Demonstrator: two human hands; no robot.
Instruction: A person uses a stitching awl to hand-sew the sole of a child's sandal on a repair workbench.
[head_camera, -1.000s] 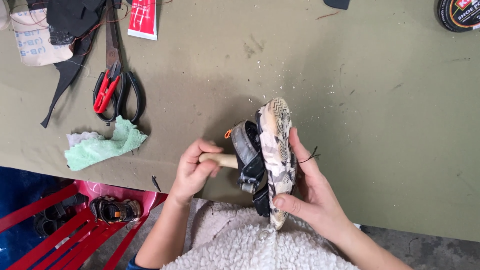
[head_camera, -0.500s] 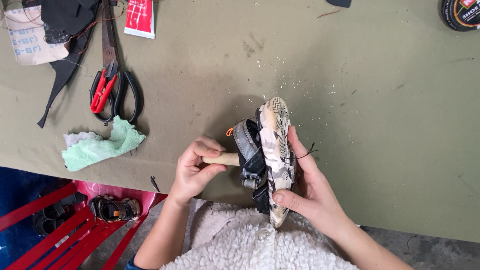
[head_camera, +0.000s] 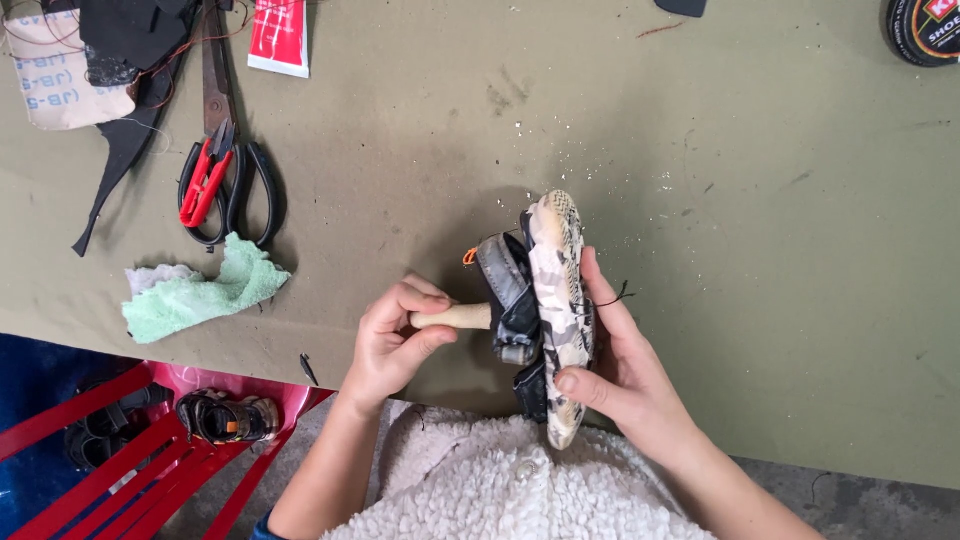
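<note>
Sandal (head_camera: 558, 310) stands on edge above the table's near edge, long axis running away from the person, right hand (head_camera: 620, 375) cupping its sole, left hand (head_camera: 395, 340) closed around the wooden handle (head_camera: 455, 318) poking in from the left.

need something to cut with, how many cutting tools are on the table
2, both top left: black scissors and a red thread snip lying on them. More may hide under the black scraps.

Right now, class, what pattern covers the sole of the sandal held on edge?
A snakeskin-like print of cream, grey and black on the sandal, seen in the head view.
</note>
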